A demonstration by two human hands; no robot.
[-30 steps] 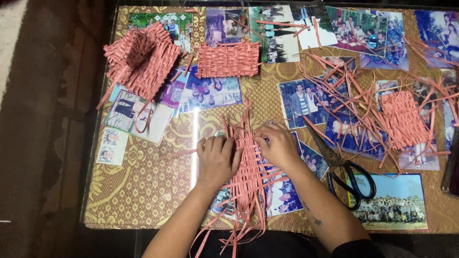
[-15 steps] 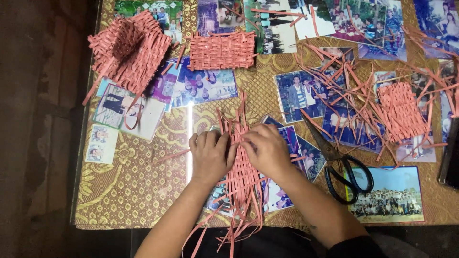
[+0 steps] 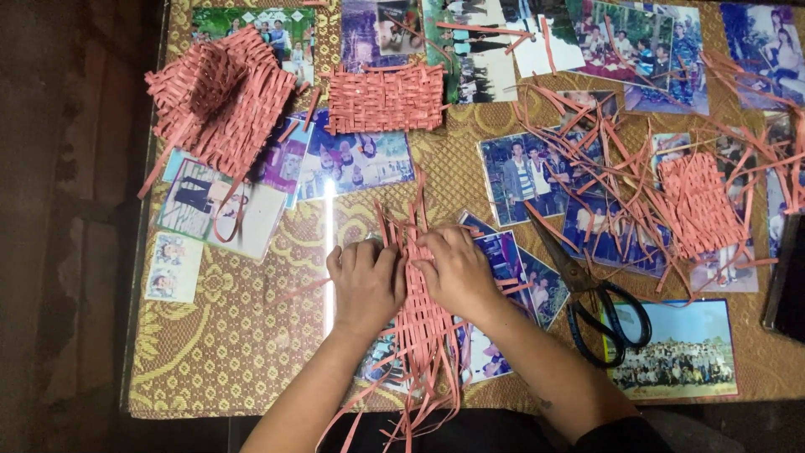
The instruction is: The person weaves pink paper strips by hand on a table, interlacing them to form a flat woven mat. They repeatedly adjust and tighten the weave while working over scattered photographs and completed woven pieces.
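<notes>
A partly woven mat of pink paper strips [image 3: 419,323] lies on the glass table top in front of me, with loose strip ends trailing off the near edge. My left hand [image 3: 366,283] presses on its left side, fingers curled over the strips. My right hand [image 3: 454,270] rests on its right side, fingertips pinching strips near the upper edge of the weave. Both hands touch the mat close together.
Black-handled scissors [image 3: 597,304] lie just right of my right arm. A woven pink basket [image 3: 216,99] sits far left, a flat woven panel [image 3: 385,98] behind the mat, another panel [image 3: 698,204] amid loose strips at right. Photographs lie under the glass [image 3: 251,352].
The view has drifted slightly left and nearer. Both hands stay on the woven mat, with the right fingers shifting a little along the strips.
</notes>
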